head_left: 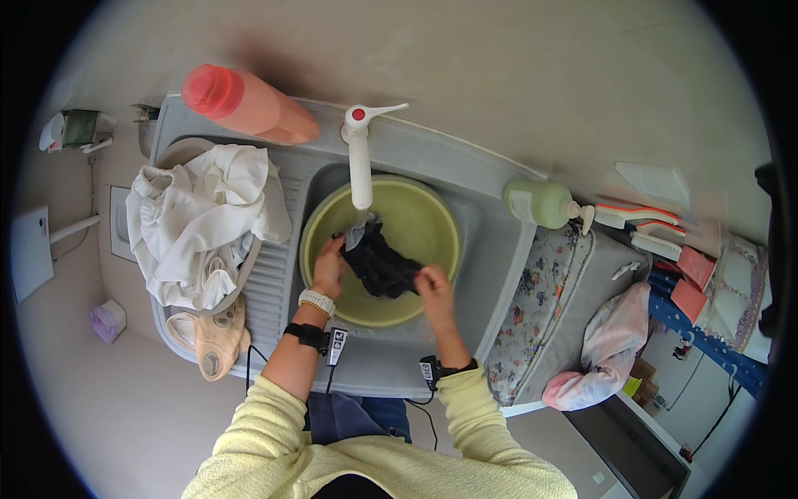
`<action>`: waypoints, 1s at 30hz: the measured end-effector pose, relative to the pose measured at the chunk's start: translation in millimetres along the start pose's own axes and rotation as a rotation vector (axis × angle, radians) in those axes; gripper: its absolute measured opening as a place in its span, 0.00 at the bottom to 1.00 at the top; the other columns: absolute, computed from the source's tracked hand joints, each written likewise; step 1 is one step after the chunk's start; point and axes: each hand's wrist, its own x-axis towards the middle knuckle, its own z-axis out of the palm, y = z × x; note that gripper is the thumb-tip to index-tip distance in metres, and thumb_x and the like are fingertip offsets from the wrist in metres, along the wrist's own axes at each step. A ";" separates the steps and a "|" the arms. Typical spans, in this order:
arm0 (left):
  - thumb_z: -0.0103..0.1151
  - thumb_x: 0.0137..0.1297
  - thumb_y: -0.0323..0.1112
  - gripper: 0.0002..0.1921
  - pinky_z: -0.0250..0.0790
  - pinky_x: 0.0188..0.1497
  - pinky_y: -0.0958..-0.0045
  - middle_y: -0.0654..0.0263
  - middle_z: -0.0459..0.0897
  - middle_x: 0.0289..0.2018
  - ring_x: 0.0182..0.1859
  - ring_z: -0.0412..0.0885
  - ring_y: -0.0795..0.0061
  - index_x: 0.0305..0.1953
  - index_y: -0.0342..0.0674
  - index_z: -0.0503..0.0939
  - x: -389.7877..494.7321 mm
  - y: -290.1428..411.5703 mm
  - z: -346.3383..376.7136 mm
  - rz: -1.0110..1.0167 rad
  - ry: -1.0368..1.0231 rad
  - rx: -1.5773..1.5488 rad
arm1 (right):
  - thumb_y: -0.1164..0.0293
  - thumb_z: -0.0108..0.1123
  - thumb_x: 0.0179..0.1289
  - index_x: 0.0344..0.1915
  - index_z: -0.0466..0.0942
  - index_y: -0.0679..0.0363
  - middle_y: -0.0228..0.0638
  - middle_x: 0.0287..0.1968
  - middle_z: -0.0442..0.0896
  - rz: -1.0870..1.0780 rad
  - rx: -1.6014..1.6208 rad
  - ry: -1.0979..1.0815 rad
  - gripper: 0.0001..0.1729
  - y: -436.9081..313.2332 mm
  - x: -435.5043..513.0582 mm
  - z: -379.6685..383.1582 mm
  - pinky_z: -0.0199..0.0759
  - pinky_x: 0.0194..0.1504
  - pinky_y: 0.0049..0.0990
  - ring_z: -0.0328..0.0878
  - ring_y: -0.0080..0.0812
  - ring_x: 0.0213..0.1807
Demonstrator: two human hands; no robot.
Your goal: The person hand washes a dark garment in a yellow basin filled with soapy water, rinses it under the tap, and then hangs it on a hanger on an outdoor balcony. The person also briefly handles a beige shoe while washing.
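Observation:
A wet black cloth garment (383,265) with a grey end stretches between my two hands, over a yellow-green plastic basin (436,312) of water. My left hand (328,267) grips it at the left, near the grey part. At the right, the fingers of my right hand (434,288) pinch its other end. Directly above the grey end is the spout of a white faucet (360,168). The basin sits in the bowl of a grey laundry sink (486,249). Whether water is running from the spout is hard to tell.
White clothes (199,218) heap over a tub on the ribbed washboard (268,299), beside a beige garment (212,337). A pink bottle (249,103) stands behind. At right are a green pump bottle (539,203), scrub brushes (636,215) and a floral cover (536,305). Cables hang from both wrists.

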 end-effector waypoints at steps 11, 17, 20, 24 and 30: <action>0.57 0.68 0.31 0.24 0.61 0.65 0.73 0.56 0.74 0.60 0.63 0.71 0.66 0.64 0.34 0.67 -47.1 0.9 -31.9 0.400 -0.091 0.354 | 0.71 0.57 0.62 0.63 0.69 0.61 0.43 0.64 0.73 0.179 -0.092 -0.270 0.28 -6.3 -26.6 -68.8 0.58 0.69 0.36 0.68 0.43 0.67; 0.62 0.62 0.31 0.40 0.48 0.73 0.50 0.52 0.49 0.75 0.76 0.48 0.45 0.74 0.44 0.54 -32.2 -37.2 -1.2 0.967 0.196 1.503 | 0.62 0.61 0.65 0.73 0.59 0.40 0.47 0.78 0.47 -0.206 -0.721 -0.071 0.38 38.3 24.3 24.2 0.45 0.73 0.51 0.45 0.54 0.77; 0.61 0.63 0.36 0.43 0.45 0.73 0.44 0.54 0.44 0.76 0.77 0.42 0.45 0.76 0.48 0.49 -0.1 -45.8 8.4 0.757 0.136 1.670 | 0.46 0.58 0.66 0.77 0.44 0.30 0.41 0.80 0.34 -0.097 -1.196 -0.276 0.46 52.3 58.1 67.6 0.32 0.70 0.66 0.32 0.52 0.80; 0.60 0.62 0.35 0.44 0.44 0.74 0.45 0.53 0.44 0.76 0.77 0.42 0.45 0.76 0.49 0.46 37.9 -37.9 1.8 0.806 0.089 1.921 | 0.47 0.63 0.61 0.77 0.43 0.31 0.43 0.79 0.42 -0.066 -1.186 -0.370 0.51 64.4 81.2 67.0 0.40 0.70 0.61 0.38 0.48 0.80; 0.55 0.69 0.37 0.35 0.58 0.69 0.55 0.57 0.56 0.73 0.72 0.58 0.54 0.74 0.53 0.54 4.0 -26.7 8.6 0.653 0.256 1.074 | 0.62 0.75 0.48 0.67 0.66 0.55 0.43 0.70 0.61 0.206 -0.756 -0.220 0.45 73.0 96.4 48.2 0.59 0.65 0.45 0.62 0.47 0.67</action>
